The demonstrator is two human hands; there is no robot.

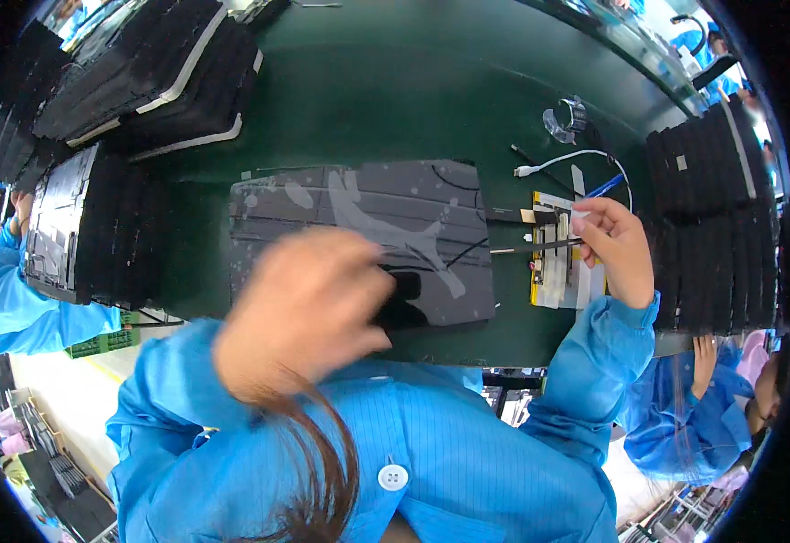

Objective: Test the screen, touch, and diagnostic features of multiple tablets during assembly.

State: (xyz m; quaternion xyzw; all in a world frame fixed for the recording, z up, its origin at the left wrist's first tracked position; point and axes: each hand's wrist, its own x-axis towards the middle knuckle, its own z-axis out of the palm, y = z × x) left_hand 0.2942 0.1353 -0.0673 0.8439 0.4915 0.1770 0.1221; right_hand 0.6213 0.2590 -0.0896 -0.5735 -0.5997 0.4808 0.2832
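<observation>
On the green bench before me lies a flat, glossy black screen panel with pale smears and small spots on its film. Over its near left part hovers my left hand, smeared by motion, so its fingers and anything in them cannot be made out. My right hand is closed in a pinch on dark, slim tweezers, whose tip points left at the panel's right edge. Beneath the tweezers sits a flat battery pack with yellow edges and white strips, partly hidden by that hand.
Stacks of black panels fill the left side, with another stack nearer. More black stacks stand at the right. Behind the battery are a white cable, a blue pen and a tape roll. Co-workers in blue sit at both sides.
</observation>
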